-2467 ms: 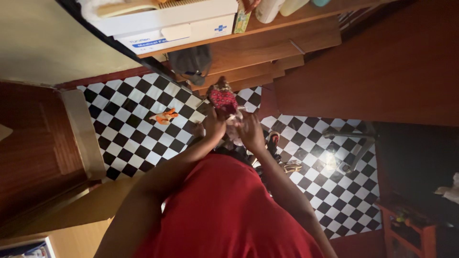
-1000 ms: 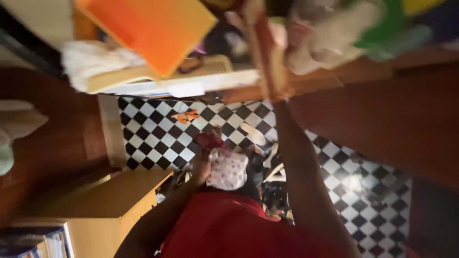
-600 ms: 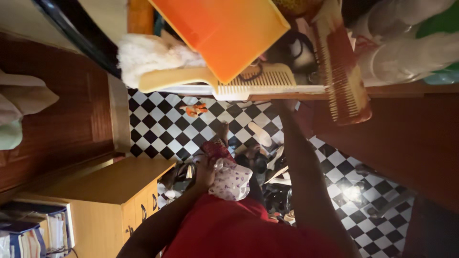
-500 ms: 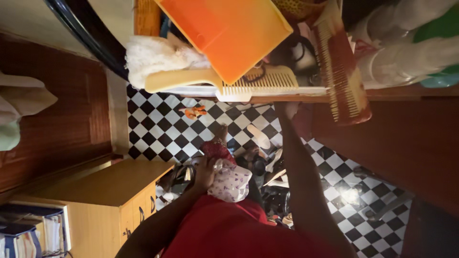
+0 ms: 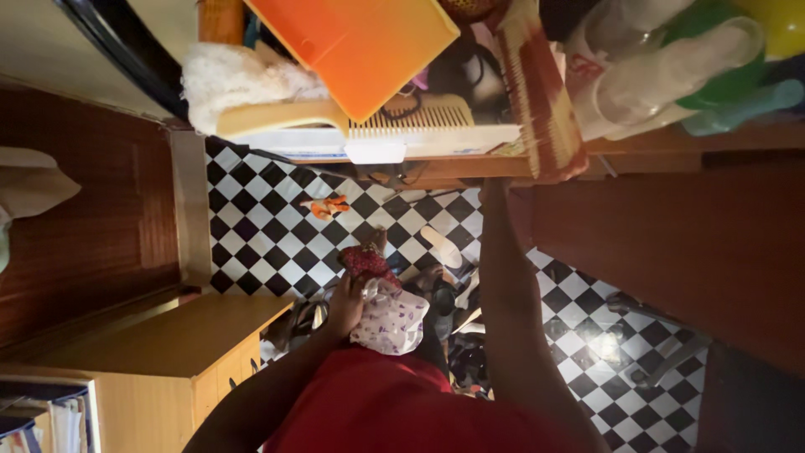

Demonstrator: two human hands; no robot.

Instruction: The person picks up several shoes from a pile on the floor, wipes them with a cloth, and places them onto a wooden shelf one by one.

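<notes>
My left hand is shut on a bundle held in front of my red shirt: a white patterned cloth pouch with a red patterned pouch above it. My right arm stretches up to the wooden shelf. My right hand is in shadow at the shelf's front edge, next to the lower end of a red-brown comb. I cannot tell whether its fingers grip anything.
The shelf holds an orange panel, a cream comb on a white box, a white fluffy thing and plastic bottles. Below is a black-and-white checkered floor with shoes, an orange toy and a light wooden cabinet.
Both hands held the red pouch together earlier. My right hand then let go and rose to the shelf, where it stays. The left hand keeps both pouches; the view has shifted slightly.
</notes>
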